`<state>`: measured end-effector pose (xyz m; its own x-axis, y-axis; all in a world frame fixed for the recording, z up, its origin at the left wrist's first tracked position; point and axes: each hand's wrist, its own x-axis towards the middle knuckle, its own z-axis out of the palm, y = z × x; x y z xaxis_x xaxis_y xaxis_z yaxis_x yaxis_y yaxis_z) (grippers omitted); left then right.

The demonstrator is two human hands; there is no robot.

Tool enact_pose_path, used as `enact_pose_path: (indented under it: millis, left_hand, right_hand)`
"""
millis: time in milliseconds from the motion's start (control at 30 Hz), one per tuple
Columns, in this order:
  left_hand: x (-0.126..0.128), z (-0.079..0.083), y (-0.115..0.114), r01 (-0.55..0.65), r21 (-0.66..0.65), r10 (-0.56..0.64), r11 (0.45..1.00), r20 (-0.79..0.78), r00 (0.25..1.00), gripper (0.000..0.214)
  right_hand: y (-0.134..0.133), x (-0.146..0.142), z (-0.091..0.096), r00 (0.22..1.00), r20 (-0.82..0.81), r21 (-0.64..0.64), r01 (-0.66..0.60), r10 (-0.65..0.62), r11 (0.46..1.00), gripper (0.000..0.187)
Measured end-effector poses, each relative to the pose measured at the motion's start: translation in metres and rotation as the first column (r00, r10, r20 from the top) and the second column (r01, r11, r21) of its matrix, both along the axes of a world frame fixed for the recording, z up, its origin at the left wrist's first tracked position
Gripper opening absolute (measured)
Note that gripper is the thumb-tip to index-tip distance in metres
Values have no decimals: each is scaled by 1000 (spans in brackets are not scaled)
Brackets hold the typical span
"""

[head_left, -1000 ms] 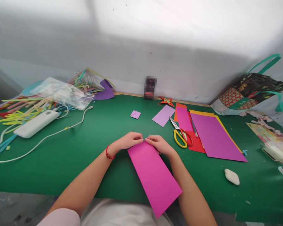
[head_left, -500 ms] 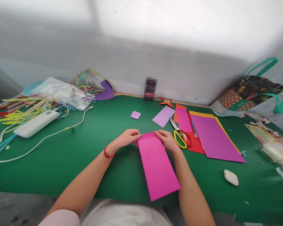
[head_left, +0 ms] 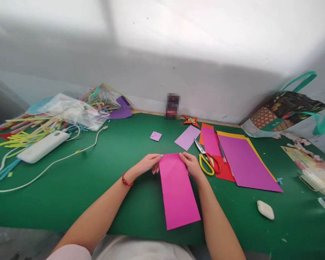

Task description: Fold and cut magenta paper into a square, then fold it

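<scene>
A long magenta paper strip (head_left: 177, 189) lies on the green table (head_left: 111, 159), running from the near edge toward the middle. My left hand (head_left: 148, 163) pinches its far left corner, fingers closed on the paper. At the far right corner my right hand (head_left: 191, 165) grips the sheet the same way. A red cord bracelet circles my left wrist. Yellow-and-red-handled scissors (head_left: 208, 159) lie just right of my right hand.
A purple sheet (head_left: 245, 160) on red and yellow sheets lies right. Small lilac pieces (head_left: 187, 137) sit further back. A white power bank (head_left: 43, 146) with cable, straws and plastic bag fill the left. A patterned gift bag (head_left: 281, 110) and white eraser (head_left: 265, 209) are right.
The magenta strip has turned from slanting to nearly straight and slid away from me. Both hands moved apart to its two far corners.
</scene>
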<state>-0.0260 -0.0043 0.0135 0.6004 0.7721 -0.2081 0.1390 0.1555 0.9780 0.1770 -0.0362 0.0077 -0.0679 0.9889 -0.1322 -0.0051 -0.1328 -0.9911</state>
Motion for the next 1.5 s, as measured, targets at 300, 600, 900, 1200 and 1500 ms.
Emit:
enact_pose_path:
  millis: [300,600,900,1200,1500]
  left_hand:
    - [2,-3,0,-33,5,33,999,46,998,63]
    - [6,4,-9,-91,5,91,996,43,995,47]
    - [3,5,-14,78,10,-77,997,-85,993,44]
    - [0,11,-14,128,84,-115,988,-139,984,51]
    - [2,9,-15,92,105,-82,990,-92,992,53]
  right_hand:
    - [1,-2,1,1000,-14,-11,5,-5,1000,41]
    - [-2,-5,3,998,32,57,51,-53,997,44]
    - [-2,-4,3,997,35,96,61,-65,994,45]
    - [1,-5,-2,998,2,126,59,-60,990,40]
    - [0,-11,3,994,-39,105,105,-101,989,44]
